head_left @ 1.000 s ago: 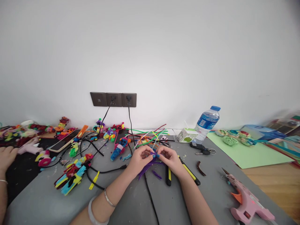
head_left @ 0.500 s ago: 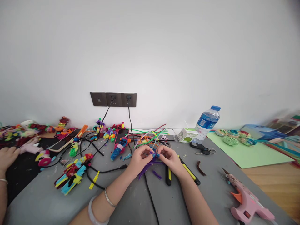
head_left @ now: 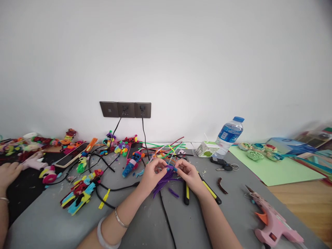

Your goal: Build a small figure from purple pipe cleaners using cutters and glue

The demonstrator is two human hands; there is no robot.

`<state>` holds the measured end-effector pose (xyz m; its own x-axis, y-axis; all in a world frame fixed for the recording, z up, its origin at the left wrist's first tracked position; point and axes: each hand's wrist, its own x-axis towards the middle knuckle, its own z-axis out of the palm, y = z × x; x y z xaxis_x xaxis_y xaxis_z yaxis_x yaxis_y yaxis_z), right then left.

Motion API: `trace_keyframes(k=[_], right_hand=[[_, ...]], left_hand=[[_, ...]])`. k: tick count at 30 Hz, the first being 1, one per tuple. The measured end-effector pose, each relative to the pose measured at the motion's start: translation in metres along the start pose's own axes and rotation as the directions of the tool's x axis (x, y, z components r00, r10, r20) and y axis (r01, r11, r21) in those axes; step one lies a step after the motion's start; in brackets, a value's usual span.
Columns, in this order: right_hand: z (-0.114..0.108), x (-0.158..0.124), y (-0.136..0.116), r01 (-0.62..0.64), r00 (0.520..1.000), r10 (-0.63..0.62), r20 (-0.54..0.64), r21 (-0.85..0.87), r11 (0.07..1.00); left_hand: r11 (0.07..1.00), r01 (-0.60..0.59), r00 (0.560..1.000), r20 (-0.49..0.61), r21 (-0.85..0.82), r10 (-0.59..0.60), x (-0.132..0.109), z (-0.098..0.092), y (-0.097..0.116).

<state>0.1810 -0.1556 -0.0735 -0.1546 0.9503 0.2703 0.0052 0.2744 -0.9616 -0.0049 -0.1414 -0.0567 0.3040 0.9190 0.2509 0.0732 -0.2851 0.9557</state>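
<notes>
My left hand (head_left: 151, 175) and my right hand (head_left: 190, 174) meet over the grey table (head_left: 181, 224), both pinching a bundle of purple pipe cleaners (head_left: 166, 177) with a blue bit where the fingertips touch. The purple ends trail down toward me between my wrists. A short purple offcut (head_left: 173, 192) lies just below them. Loose pipe cleaners in green, red and yellow (head_left: 166, 148) are heaped right behind my hands.
Black-and-yellow cutters (head_left: 186, 193) lie by my right wrist. A pink glue gun (head_left: 275, 224) sits front right, a water bottle (head_left: 228, 135) and juice carton (head_left: 206, 149) behind. Finished pipe-cleaner figures (head_left: 79, 192) and black cables (head_left: 109, 166) spread left. Another person's hand (head_left: 7, 173) rests far left.
My hands have lifted slightly and shifted a little away from me, still working the purple pipe cleaners; the purple strands now hang more bunched. Nothing else moved.
</notes>
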Motion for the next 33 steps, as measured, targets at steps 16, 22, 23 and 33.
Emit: trace_keyframes(k=[16,22,23,33], right_hand=[[-0.0012,-0.0007,-0.0021,-0.020,1.000,0.020,0.016,-0.006,1.000],[-0.0018,-0.0003,0.0011,-0.007,1.000,0.007,-0.003,0.013,1.000],[-0.0019,-0.0004,0.0016,-0.007,1.000,0.007,-0.008,0.017,1.000],[-0.0014,-0.0007,-0.0002,0.003,1.000,-0.002,-0.015,0.021,1.000]], left_hand=[[0.974,-0.052,0.998,-0.024,0.220,0.059,0.0016,-0.0039,0.0037],[0.984,-0.051,0.998,-0.038,0.169,0.059,0.0001,-0.0037,0.0012],[0.984,-0.057,0.997,-0.042,0.168,0.065,-0.0003,-0.0039,0.0006],[0.964,-0.135,0.986,-0.065,0.229,0.154,-0.0002,-0.0056,-0.0009]])
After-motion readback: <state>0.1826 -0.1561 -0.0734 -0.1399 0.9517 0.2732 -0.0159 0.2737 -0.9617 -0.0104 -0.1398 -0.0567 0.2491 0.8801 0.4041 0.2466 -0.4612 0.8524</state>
